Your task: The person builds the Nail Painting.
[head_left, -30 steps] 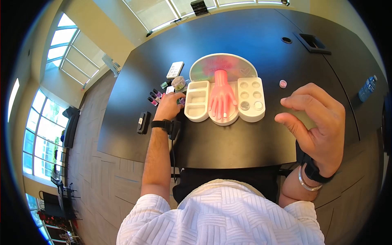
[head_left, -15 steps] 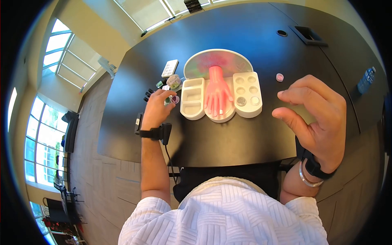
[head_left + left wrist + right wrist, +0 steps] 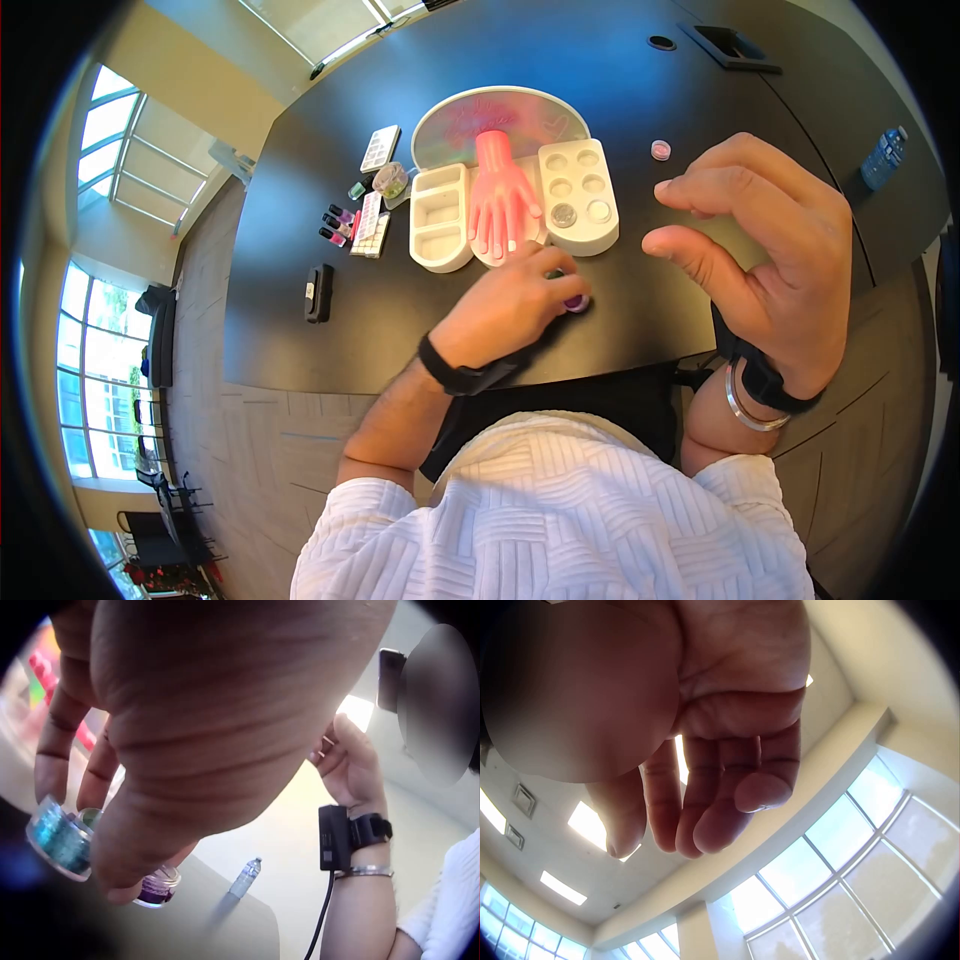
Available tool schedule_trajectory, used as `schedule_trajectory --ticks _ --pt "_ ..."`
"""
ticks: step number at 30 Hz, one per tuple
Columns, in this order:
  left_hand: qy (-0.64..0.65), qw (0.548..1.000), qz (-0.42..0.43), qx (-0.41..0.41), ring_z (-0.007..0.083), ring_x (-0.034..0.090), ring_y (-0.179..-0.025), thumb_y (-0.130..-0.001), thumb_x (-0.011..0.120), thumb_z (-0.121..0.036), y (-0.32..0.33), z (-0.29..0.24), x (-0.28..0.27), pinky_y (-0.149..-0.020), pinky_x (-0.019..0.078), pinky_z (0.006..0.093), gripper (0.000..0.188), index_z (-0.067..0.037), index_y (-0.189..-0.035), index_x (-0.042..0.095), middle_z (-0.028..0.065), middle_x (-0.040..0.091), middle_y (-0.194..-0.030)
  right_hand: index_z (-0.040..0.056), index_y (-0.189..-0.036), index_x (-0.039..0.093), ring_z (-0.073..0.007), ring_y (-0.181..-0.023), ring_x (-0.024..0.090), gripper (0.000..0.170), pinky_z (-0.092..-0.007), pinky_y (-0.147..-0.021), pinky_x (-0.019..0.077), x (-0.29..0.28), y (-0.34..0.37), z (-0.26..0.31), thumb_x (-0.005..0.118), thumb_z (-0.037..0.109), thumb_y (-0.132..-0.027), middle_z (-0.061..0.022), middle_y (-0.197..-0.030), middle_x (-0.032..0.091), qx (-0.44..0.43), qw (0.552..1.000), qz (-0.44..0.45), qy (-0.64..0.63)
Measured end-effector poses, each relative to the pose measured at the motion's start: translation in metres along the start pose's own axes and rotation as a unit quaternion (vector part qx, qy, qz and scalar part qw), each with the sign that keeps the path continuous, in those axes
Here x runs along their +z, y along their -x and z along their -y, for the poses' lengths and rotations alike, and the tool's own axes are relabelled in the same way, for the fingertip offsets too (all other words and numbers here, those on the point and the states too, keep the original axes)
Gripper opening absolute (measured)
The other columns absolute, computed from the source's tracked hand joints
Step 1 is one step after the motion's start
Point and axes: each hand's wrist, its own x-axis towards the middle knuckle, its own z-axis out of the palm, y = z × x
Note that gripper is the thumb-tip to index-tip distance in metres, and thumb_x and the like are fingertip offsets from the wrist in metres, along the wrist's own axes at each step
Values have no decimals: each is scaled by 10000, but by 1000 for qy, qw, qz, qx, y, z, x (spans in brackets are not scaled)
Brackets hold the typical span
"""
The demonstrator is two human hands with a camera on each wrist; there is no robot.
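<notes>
My left hand (image 3: 505,310) grips small clear jars of glitter in front of the white manicure stand (image 3: 440,262). In the left wrist view these are a teal glitter jar (image 3: 61,841), a purple glitter jar (image 3: 159,888) and, partly hidden between the fingers, a green one (image 3: 91,818). A pink practice hand (image 3: 492,190) lies palm down in the middle of the stand, one fingertip bearing a white nail. My right hand (image 3: 775,230) is raised at the right, thumb and bent forefinger apart, with nothing seen between them.
On the left lie nail polish bottles (image 3: 338,224), white nail tip cards (image 3: 380,150), a round clear tub (image 3: 390,180) and a black case (image 3: 318,293). A pink jar (image 3: 661,150) and a water bottle (image 3: 884,158) stand at the right. The stand's right tray (image 3: 585,240) has round wells, two filled.
My left hand has lifted glitter jars from beside the polish bottles and carried them right, to the front of the stand. My right hand stays raised in much the same pose.
</notes>
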Motion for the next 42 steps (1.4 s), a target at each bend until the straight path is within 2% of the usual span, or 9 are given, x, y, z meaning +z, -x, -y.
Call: schedule_trajectory --ticks 2,10,13,17,20,28,33,38,42 --pt "-38 999 -3 27 318 638 -1081 -920 719 -78 -6 -1 15 -911 553 431 172 -113 -1085 754 75 689 -1096 -25 -965 743 -222 -728 689 329 -290 -658 548 -1 1 -1 936 170 -786 -110 -855 695 2 1000 -3 2" --pt "-80 996 22 17 300 640 -1120 -926 704 -85 -16 -8 21 -910 562 434 164 -102 -1082 752 65 696 -1113 -20 -967 746 -235 -716 671 339 -313 -673 558 -3 2 -5 936 181 -771 -109 -835 681 -5 1000 -16 3" --pt "-64 997 -7 47 323 653 -1101 -903 727 -77 -24 -17 7 -901 566 444 195 -83 -1097 745 89 692 -1102 -16 -961 747 -252 -716 666 335 -325 -687 561 -5 3 -5 936 178 -765 -112 -831 677 -1 1000 -14 4" --pt "30 1000 -1 -4 379 670 -1047 -863 731 -62 -36 -19 -29 -897 562 463 253 -61 -1116 737 135 692 -1111 -14 -943 745 -273 -712 663 328 -343 -757 598 -4 5 -5 937 176 -757 -120 -820 677 2 999 -30 -13" --pt "-19 998 -61 -17 407 687 -1027 -831 720 -61 -51 -1 -48 -905 558 476 296 -50 -1127 745 152 707 -1102 -14 -928 743 -285 -706 662 327 -369 -833 624 -2 5 -5 940 177 -750 -125 -814 684 4 999 -39 -27" --pt "-124 989 -66 -55 416 715 -977 -816 744 -132 -101 77 -62 -837 561 505 284 -34 -1083 731 172 761 -994 3 -910 751 -297 -688 665 317 -392 -874 634 -1 4 -7 946 189 -743 -121 -813 690 3 999 -44 -23" --pt "-151 984 -49 -86 371 734 -892 -829 782 -205 -114 88 -48 -793 571 457 225 -50 -989 748 159 772 -947 14 -910 756 -306 -689 664 312 -395 -882 641 -2 4 -8 944 200 -744 -123 -816 689 7 999 -48 -13" --pt "-208 967 -26 -142 399 737 -910 -856 712 -153 -118 86 -41 -818 581 510 134 -112 -942 806 148 772 -911 4 -906 753 -306 -699 674 332 -388 -843 639 -2 6 -11 944 216 -736 -124 -810 691 9 999 -51 -16" --pt "-179 978 -57 -95 427 717 -892 -839 704 -154 -116 90 -38 -804 572 513 135 -72 -906 788 185 757 -909 -3 -905 751 -304 -701 677 340 -387 -833 637 -3 5 -10 944 219 -735 -125 -809 693 6 999 -49 -16"
